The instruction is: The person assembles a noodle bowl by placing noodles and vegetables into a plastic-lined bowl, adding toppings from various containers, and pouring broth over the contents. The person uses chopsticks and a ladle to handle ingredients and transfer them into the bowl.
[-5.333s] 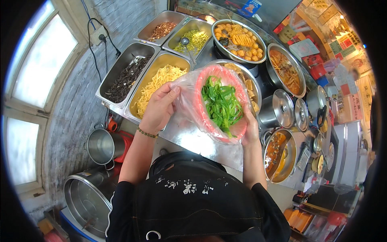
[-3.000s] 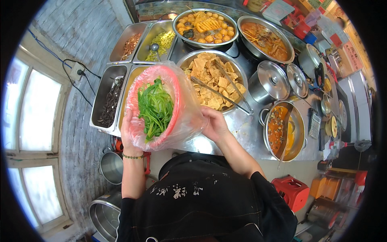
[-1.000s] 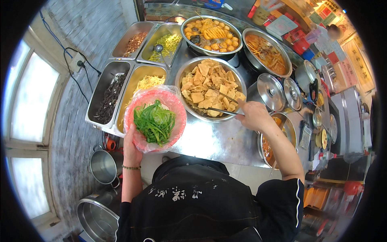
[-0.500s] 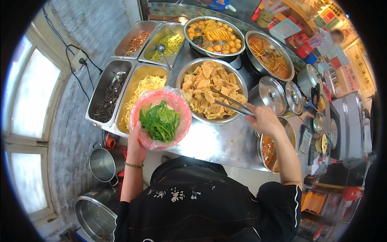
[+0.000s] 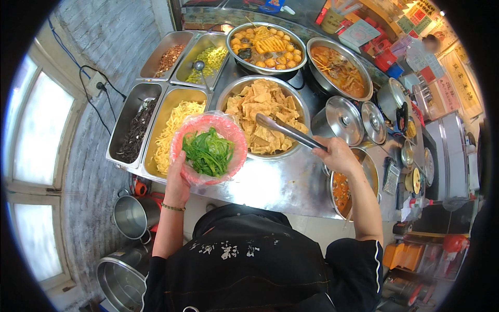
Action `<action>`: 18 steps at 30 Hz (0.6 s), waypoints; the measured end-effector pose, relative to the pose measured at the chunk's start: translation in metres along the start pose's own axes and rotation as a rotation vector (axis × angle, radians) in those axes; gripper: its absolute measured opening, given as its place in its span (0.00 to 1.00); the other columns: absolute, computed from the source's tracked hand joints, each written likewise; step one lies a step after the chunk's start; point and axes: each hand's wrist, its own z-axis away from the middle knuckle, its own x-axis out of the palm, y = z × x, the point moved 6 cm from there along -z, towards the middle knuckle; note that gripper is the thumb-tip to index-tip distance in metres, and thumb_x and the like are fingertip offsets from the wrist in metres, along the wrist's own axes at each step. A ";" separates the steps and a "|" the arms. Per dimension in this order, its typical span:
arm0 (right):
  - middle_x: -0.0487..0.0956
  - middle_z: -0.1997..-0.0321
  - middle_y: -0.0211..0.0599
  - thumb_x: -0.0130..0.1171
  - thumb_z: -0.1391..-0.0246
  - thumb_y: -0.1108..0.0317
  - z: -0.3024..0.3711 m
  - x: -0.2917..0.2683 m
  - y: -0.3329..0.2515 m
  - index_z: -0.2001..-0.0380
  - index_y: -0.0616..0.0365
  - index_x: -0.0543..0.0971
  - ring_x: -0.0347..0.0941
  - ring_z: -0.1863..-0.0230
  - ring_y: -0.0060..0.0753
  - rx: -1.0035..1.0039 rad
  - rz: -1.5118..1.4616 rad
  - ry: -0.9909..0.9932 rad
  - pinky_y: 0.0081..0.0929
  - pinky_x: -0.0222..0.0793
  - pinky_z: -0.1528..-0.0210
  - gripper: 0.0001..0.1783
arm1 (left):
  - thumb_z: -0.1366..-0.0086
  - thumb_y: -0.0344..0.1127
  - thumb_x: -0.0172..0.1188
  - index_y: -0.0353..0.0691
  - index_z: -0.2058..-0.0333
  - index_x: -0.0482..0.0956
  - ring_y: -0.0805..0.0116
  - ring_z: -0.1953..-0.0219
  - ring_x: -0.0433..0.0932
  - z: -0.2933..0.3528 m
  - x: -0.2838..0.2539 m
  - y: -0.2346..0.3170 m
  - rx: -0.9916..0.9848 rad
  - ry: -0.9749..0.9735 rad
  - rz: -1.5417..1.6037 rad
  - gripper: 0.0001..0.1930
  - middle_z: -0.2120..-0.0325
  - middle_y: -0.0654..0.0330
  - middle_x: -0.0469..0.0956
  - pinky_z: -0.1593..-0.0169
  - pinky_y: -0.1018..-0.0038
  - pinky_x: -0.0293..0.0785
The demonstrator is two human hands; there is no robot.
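One bowl (image 5: 242,155) is loaded with greens (image 5: 209,153); crisps (image 5: 262,104) lie in the basin (image 5: 303,101), none visibly loaded. Left hand (image 5: 178,186) grips the bowl, fingers partly hidden; right hand (image 5: 339,156), fingers pinching tongs (image 5: 293,133).

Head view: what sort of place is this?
Probably a small eatery's kitchen or food stall: metal food trays and lidded pots stand on the counter, and the right hand holds tongs.

A pale-paned window (image 5: 39,127) stands in the brick wall (image 5: 78,151), where a black plug (image 5: 101,86) sits in a socket (image 5: 94,83). Low beside the wall are two steel pots (image 5: 150,209) — one larger. On the table (image 5: 270,184), a lidded pot (image 5: 338,130) and a calculator (image 5: 391,178) stand toward the right, with a pan (image 5: 270,72) of orange balls (image 5: 281,60) farther back.
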 end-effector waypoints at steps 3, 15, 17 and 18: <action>0.68 0.83 0.41 0.63 0.46 0.69 0.011 -0.019 0.008 0.48 0.59 0.79 0.64 0.81 0.27 0.074 -0.062 0.043 0.29 0.62 0.75 0.21 | 0.28 0.43 0.49 0.34 0.47 0.72 0.72 0.60 0.77 0.004 0.038 0.009 -0.004 0.125 -0.033 0.19 0.59 0.61 0.78 0.57 0.75 0.76; 0.76 0.80 0.43 0.69 0.51 0.62 0.029 -0.056 -0.064 0.48 0.66 0.77 0.70 0.81 0.33 -0.106 -0.104 -0.019 0.30 0.66 0.74 0.28 | 0.28 0.42 0.52 0.37 0.56 0.75 0.74 0.64 0.76 -0.024 0.046 -0.016 0.008 -0.031 0.015 0.13 0.65 0.62 0.77 0.59 0.75 0.73; 0.76 0.81 0.37 0.70 0.52 0.62 0.021 -0.060 -0.047 0.47 0.68 0.76 0.66 0.82 0.30 -0.103 -0.185 0.064 0.27 0.64 0.76 0.31 | 0.28 0.42 0.52 0.41 0.65 0.76 0.76 0.71 0.73 -0.027 0.024 -0.021 0.015 -0.029 0.024 0.11 0.74 0.66 0.74 0.66 0.77 0.70; 0.79 0.76 0.44 0.69 0.52 0.61 0.016 -0.061 -0.040 0.46 0.66 0.76 0.71 0.78 0.36 0.062 -0.110 -0.019 0.30 0.68 0.71 0.31 | 0.28 0.42 0.52 0.43 0.69 0.76 0.77 0.74 0.71 -0.026 0.015 -0.020 0.016 -0.029 0.032 0.12 0.78 0.68 0.72 0.69 0.78 0.68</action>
